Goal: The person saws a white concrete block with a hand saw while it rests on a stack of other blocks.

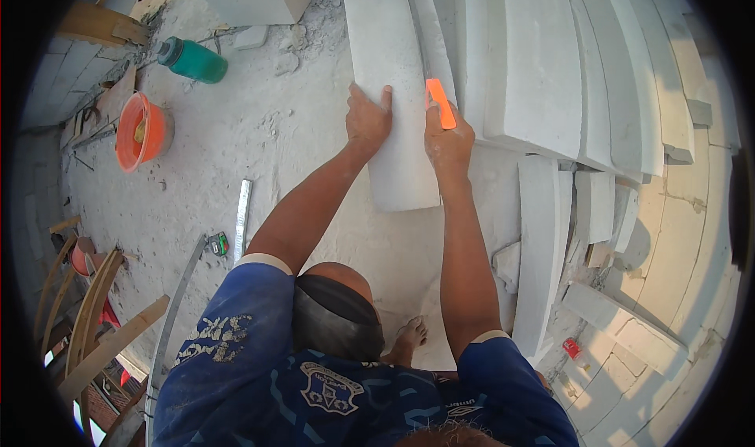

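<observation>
A long pale lightweight concrete block [403,160] lies lengthwise in front of me. My left hand [368,121] holds its left edge, thumb on the top face and fingers at the side. In my right hand [450,142] is a hand saw with an orange handle [442,105], gripped at the block's right edge. A dark, narrow line runs from the handle away along the block, beside a thinner pale strip [431,30]. How much of the saw's blade sits in that line cannot be made out.
Stacked pale blocks [543,62] stand close on the right, with cut pieces [539,242] below them. On the dusty floor to the left are a green bottle [197,62], an orange bucket [161,132], a metal bar [243,211] and a tape measure [218,244]. Curved wooden pieces [90,313] lean at far left.
</observation>
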Demonstrator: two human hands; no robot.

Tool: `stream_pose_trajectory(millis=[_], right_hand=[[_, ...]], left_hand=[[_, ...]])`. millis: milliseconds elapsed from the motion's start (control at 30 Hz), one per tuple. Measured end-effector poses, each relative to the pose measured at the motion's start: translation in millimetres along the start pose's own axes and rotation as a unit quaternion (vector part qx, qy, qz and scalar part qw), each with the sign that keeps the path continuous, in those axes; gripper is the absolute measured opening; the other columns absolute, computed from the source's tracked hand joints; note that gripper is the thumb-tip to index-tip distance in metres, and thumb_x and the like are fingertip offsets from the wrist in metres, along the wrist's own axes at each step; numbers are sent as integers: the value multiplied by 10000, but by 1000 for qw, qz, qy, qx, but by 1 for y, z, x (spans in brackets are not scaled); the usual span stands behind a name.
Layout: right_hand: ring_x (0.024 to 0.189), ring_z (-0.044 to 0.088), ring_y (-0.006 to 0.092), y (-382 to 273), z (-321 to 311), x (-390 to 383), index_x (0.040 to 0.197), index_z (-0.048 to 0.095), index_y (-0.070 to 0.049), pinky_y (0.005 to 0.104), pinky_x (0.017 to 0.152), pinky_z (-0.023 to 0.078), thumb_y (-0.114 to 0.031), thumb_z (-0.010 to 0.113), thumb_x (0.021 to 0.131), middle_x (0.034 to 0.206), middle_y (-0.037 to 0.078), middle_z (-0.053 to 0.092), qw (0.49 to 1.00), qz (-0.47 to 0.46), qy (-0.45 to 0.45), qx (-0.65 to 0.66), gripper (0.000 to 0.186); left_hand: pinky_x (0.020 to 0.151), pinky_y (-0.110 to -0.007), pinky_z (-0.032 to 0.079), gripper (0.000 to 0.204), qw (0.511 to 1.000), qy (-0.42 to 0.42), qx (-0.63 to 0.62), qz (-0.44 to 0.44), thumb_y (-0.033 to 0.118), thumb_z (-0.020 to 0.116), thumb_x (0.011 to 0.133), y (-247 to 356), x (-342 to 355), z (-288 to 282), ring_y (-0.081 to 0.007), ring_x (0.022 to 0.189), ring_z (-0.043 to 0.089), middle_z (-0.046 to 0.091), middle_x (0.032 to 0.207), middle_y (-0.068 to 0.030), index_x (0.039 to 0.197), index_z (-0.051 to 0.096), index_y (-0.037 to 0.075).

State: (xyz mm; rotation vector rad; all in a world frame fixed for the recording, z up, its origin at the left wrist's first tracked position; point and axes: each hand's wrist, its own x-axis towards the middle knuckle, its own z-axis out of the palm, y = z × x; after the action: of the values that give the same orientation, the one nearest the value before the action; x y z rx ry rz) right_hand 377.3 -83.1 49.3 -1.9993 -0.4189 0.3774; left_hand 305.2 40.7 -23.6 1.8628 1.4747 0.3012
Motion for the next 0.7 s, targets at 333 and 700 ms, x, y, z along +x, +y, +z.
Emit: stream_pose_trajectory(millis=[333, 700], right_hand=[[695, 584, 158, -1, -16, -38, 1268, 709, -37, 313, 727, 517, -268, 610, 1006, 774, 73, 642, 996, 57, -37, 51, 363], [743, 606, 98, 53, -27, -105, 1305, 690, -18, 293, 754, 530, -204, 641, 1000, 794, 57, 667, 995, -85, 30, 41, 361]], left_hand=[[1010, -540, 514, 880, 1000, 6, 16, -5, 554, 593, 997, -4, -2, -6, -521, 1170, 623, 547, 1333, -357, 1515, 273, -81], [1055, -547, 482, 897, 1000, 6, -1, -17, 575, 607, 983, -12, 8, -11, -532, 1227, 592, 543, 1366, -368, 1514, 290, -75]])
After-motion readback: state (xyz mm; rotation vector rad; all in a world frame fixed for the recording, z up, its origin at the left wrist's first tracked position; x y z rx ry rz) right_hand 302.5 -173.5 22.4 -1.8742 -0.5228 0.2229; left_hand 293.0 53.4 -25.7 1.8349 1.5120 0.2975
